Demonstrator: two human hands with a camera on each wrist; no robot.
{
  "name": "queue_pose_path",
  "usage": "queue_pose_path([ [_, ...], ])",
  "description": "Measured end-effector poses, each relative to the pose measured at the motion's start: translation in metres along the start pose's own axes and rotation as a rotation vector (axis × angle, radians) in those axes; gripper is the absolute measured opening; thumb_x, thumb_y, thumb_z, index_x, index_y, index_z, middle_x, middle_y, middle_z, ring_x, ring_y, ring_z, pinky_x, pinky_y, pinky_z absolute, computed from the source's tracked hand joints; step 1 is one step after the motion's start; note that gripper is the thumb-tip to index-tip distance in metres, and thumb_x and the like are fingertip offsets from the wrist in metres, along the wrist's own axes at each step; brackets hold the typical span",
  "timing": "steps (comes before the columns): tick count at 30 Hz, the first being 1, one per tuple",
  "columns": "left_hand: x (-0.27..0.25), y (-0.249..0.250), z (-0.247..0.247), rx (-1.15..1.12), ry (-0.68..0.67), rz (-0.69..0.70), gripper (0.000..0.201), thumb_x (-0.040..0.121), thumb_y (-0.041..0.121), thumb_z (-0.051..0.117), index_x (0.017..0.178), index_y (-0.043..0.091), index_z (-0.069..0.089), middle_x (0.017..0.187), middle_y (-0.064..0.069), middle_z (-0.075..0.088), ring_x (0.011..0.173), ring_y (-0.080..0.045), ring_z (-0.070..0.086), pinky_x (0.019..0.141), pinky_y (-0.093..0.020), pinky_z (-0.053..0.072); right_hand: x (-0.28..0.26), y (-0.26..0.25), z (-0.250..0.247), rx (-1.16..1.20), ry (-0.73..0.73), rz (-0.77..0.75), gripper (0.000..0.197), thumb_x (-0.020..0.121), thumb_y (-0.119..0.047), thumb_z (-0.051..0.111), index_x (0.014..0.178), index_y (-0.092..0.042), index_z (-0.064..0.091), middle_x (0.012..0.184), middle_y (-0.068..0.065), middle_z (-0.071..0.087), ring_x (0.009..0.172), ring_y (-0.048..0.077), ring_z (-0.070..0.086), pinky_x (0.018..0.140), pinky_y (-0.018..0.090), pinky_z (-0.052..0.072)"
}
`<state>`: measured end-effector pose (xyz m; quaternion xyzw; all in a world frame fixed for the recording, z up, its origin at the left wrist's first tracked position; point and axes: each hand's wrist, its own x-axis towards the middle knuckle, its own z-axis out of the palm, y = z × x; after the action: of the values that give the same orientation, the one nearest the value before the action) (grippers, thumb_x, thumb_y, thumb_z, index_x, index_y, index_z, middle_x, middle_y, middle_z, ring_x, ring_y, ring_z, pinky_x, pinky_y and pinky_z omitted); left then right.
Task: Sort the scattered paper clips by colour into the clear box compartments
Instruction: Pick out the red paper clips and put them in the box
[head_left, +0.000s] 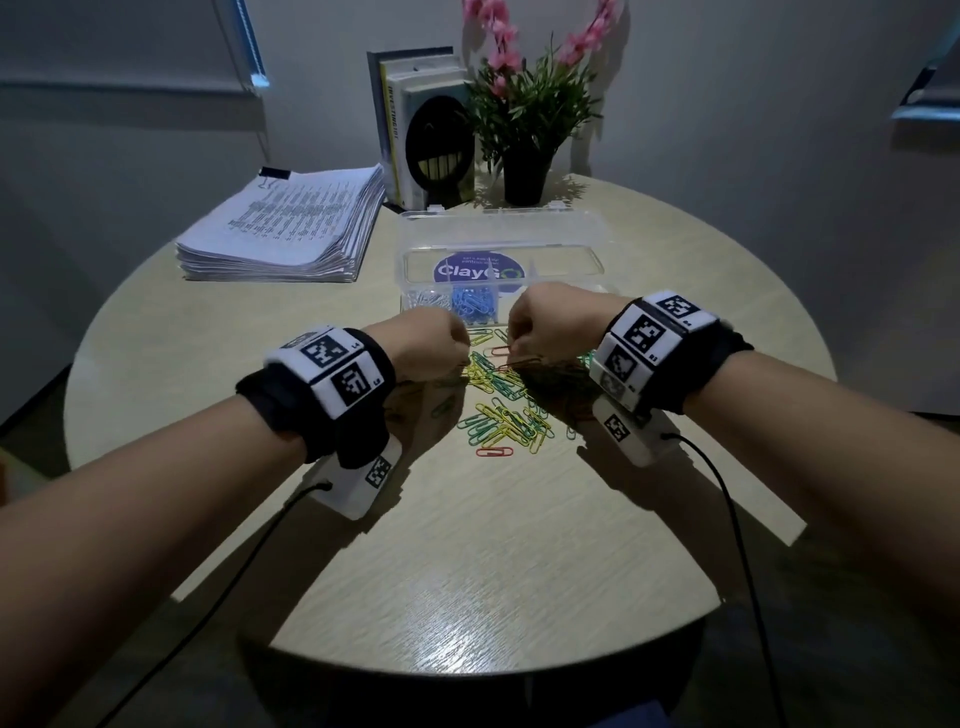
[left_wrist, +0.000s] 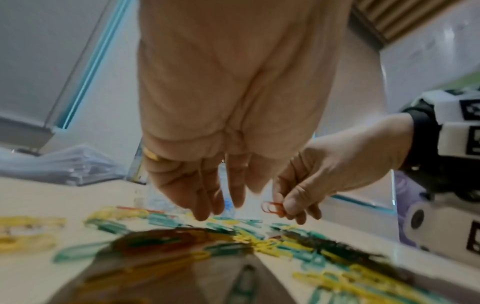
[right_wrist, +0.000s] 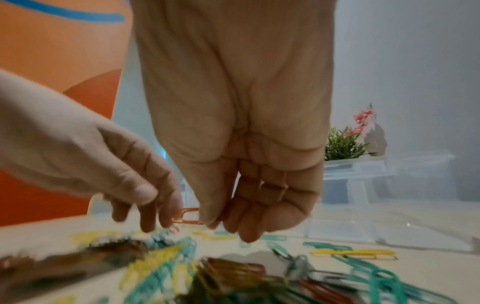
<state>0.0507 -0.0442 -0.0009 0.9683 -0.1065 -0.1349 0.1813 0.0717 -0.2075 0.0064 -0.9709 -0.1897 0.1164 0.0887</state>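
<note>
The right hand (head_left: 545, 325) pinches a red paper clip (right_wrist: 185, 216) between thumb and forefinger, its other fingers curled under, just above the scattered paper clips (head_left: 501, 410). The left hand (head_left: 421, 345) hovers right beside it with fingers hanging down, loosely spread and holding nothing; its fingertips (left_wrist: 205, 211) reach close to the red clip, though whether they touch it cannot be told (the wrist views are blurred there). In the head view both hands show only their backs.

Under and just nearer than the 2 hands lies the loose heap of yellow, green and a few red clips on the round table (head_left: 467, 571). 1 red clip (head_left: 494, 451) lies alone at the heap's near edge. Just beyond the hands stands the clear box (head_left: 498, 249), lid up. Its compartment beyond the left hand holds pale clips (head_left: 426, 300), and the next one, between the 2 hands, holds blue clips (head_left: 475, 304).

Far beyond the left hand rests a stack of papers (head_left: 291, 228); beyond the box stand books (head_left: 421, 130) and a potted plant (head_left: 527, 119).
</note>
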Motion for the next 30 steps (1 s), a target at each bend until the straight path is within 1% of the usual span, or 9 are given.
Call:
queue_pose_path([
  [4, 0.002, 0.009, 0.008, -1.029, -0.034, -0.201, 0.029, 0.101, 0.030, 0.036, 0.094, 0.009, 0.055, 0.086, -0.009, 0.054, 0.070, -0.016, 0.050, 0.072, -0.030, 0.043, 0.001, -0.005, -0.011, 0.198, 0.076, -0.037, 0.016, 0.090, -0.015, 0.063, 0.101, -0.006, 0.071, 0.081, 0.003, 0.066, 0.063, 0.007, 0.056, 0.054, 0.017, 0.043],
  [6, -0.003, 0.015, 0.012, -1.427, -0.055, -0.294, 0.035, 0.102, 0.036, 0.031, 0.086, 0.011, 0.050, 0.079, -0.008, 0.055, 0.071, -0.017, 0.055, 0.073, -0.031, 0.048, 0.000, -0.009, -0.016, 0.340, 0.093, -0.040, 0.015, 0.090, -0.009, 0.063, 0.101, -0.003, 0.070, 0.077, 0.007, 0.067, 0.064, 0.012, 0.061, 0.057, 0.019, 0.052],
  [9, -0.008, 0.015, 0.015, -1.823, -0.015, -0.335, 0.036, 0.103, 0.034, 0.032, 0.085, 0.008, 0.051, 0.083, -0.012, 0.059, 0.084, -0.022, 0.061, 0.089, -0.038, 0.050, -0.001, -0.008, -0.020, 0.405, 0.075, -0.003, 0.016, 0.092, -0.006, 0.059, 0.103, -0.001, 0.069, 0.080, 0.010, 0.068, 0.070, 0.018, 0.065, 0.061, 0.023, 0.056],
  [12, -0.007, 0.006, 0.017, -1.944, 0.041, -0.358, 0.031, 0.102, 0.029, 0.036, 0.083, 0.010, 0.050, 0.076, -0.009, 0.056, 0.072, -0.018, 0.058, 0.076, -0.032, 0.052, 0.000, -0.004, -0.015, 0.108, 0.060, 0.038, 0.018, 0.090, -0.006, 0.060, 0.104, -0.004, 0.071, 0.091, 0.005, 0.070, 0.080, 0.017, 0.064, 0.060, 0.020, 0.049],
  [14, -0.006, 0.001, 0.018, -1.948, 0.062, -0.364, 0.028, 0.101, 0.026, 0.038, 0.080, 0.012, 0.050, 0.068, -0.004, 0.052, 0.062, -0.013, 0.054, 0.061, -0.025, 0.052, 0.001, -0.002, -0.006, -0.067, -0.002, 0.036, 0.019, 0.087, -0.011, 0.064, 0.104, -0.008, 0.073, 0.101, 0.006, 0.072, 0.092, 0.019, 0.065, 0.067, 0.022, 0.044],
  [17, -0.005, 0.000, 0.017, -2.020, 0.110, -0.341, 0.024, 0.100, 0.013, 0.039, 0.079, 0.010, 0.050, 0.062, -0.001, 0.045, 0.054, -0.009, 0.045, 0.044, -0.015, 0.045, 0.002, -0.001, 0.001, -0.112, -0.080, 0.032, 0.021, 0.085, -0.017, 0.068, 0.105, -0.011, 0.073, 0.105, 0.004, 0.072, 0.096, 0.019, 0.065, 0.072, 0.024, 0.044],
  [20, -0.002, -0.004, 0.015, -2.125, 0.146, -0.307, 0.023, 0.100, 0.005, 0.033, 0.090, 0.009, 0.053, 0.066, -0.003, 0.047, 0.052, -0.008, 0.045, 0.040, -0.014, 0.042, 0.002, 0.001, 0.004, -0.159, -0.087, 0.062, 0.019, 0.084, -0.021, 0.066, 0.100, -0.011, 0.071, 0.099, 0.005, 0.071, 0.091, 0.023, 0.066, 0.077, 0.032, 0.053],
  [25, 0.005, -0.001, 0.019, -2.192, 0.135, -0.260, 0.022, 0.099, 0.003, 0.034, 0.089, 0.010, 0.053, 0.067, -0.004, 0.049, 0.053, -0.008, 0.046, 0.040, -0.014, 0.041, 0.003, 0.001, 0.010, -0.172, -0.061, 0.120, 0.017, 0.075, -0.024, 0.063, 0.085, -0.013, 0.072, 0.082, 0.003, 0.072, 0.077, 0.023, 0.067, 0.073, 0.036, 0.059],
  [30, 0.017, -0.002, 0.033, -2.219, 0.168, -0.297, 0.022, 0.099, 0.005, 0.035, 0.088, 0.010, 0.054, 0.068, -0.002, 0.051, 0.054, -0.008, 0.048, 0.041, -0.016, 0.041, 0.005, 0.002, 0.002, -0.062, -0.102, 0.092, 0.003, 0.082, -0.018, 0.064, 0.082, -0.015, 0.065, 0.069, -0.004, 0.057, 0.071, 0.016, 0.053, 0.058, 0.024, 0.043],
])
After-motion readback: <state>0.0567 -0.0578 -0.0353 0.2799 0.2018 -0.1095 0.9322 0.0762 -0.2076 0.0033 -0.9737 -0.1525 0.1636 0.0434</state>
